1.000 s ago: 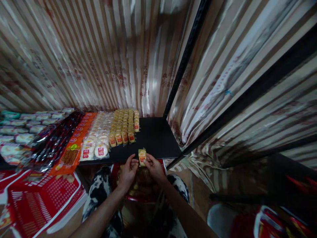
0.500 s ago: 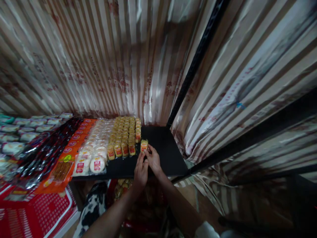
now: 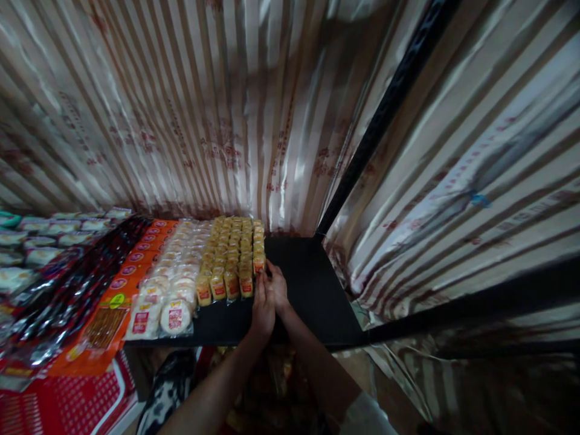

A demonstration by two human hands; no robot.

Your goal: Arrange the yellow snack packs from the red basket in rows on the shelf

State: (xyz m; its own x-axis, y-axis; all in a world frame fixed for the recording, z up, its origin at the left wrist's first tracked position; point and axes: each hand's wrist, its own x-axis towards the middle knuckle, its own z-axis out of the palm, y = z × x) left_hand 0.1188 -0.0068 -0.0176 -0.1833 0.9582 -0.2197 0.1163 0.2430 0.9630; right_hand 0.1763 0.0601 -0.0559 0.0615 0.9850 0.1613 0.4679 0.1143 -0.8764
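Observation:
A small wrapped cake (image 3: 259, 264) in yellow packaging with a red label stands at the front of the rightmost row of wrapped cakes. My right hand (image 3: 278, 286) closes on its right side, fingertips against the wrapper. My left hand (image 3: 263, 309) has its fingers pressed together at the packet's lower front, holding it along with the right. My fingers partly cover its lower part. To the left, several rows of matching wrapped cakes (image 3: 224, 257) reach back on the black shelf (image 3: 308, 290).
Round white packaged pastries (image 3: 176, 317), orange snack bags (image 3: 111, 308) and dark shiny packets (image 3: 67, 290) lie to the left. A red basket (image 3: 86, 393) sits below at left. Striped curtain (image 3: 203, 121) hangs behind, and a black post (image 3: 362, 151) rises at the back corner.
Both hands have moved the wrapped cake forward, from in front of and beside the rightmost row to the end of that row. The view has shifted slightly.

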